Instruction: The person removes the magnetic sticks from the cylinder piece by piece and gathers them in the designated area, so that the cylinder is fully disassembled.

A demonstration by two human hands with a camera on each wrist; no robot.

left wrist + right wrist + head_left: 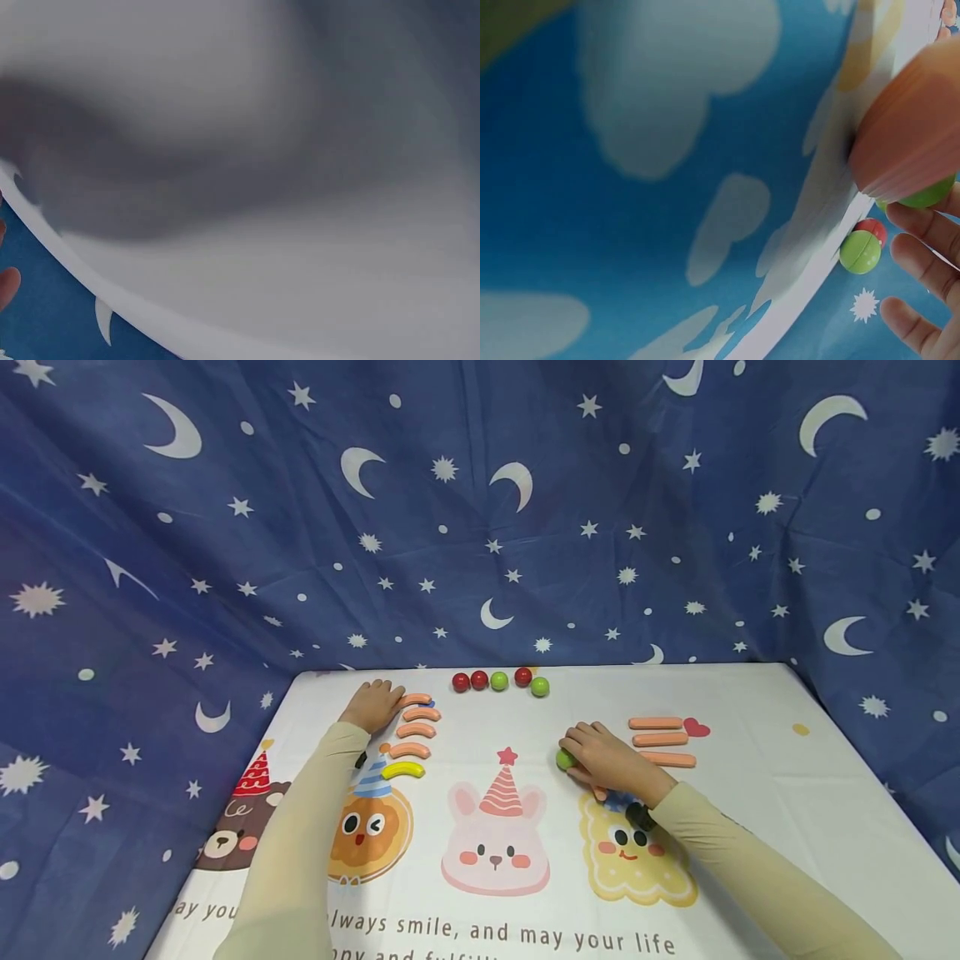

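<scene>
My left hand [372, 706] is at the back left, its fingers on the left end of the top curved toy sausage [416, 699]. More curved sausages [416, 730] form a column below, with a yellow curved piece [403, 769] at the bottom. Only fingertips [7, 286] show in the left wrist view. My right hand [609, 762] grips a green ball [566, 760] over the right-centre cloth. A pinkish-orange end [599, 793] pokes out beneath this hand. In the right wrist view a large blunt pinkish-orange piece [911, 124] partly covers the green ball [930, 193].
Red balls [478, 680] and green balls [539, 687] stand in a row along the back of the white printed tablecloth [495, 914]. Three straight sausages [660, 740] lie right of my right hand. A blue star-and-moon curtain [480, 560] hangs behind and along the sides.
</scene>
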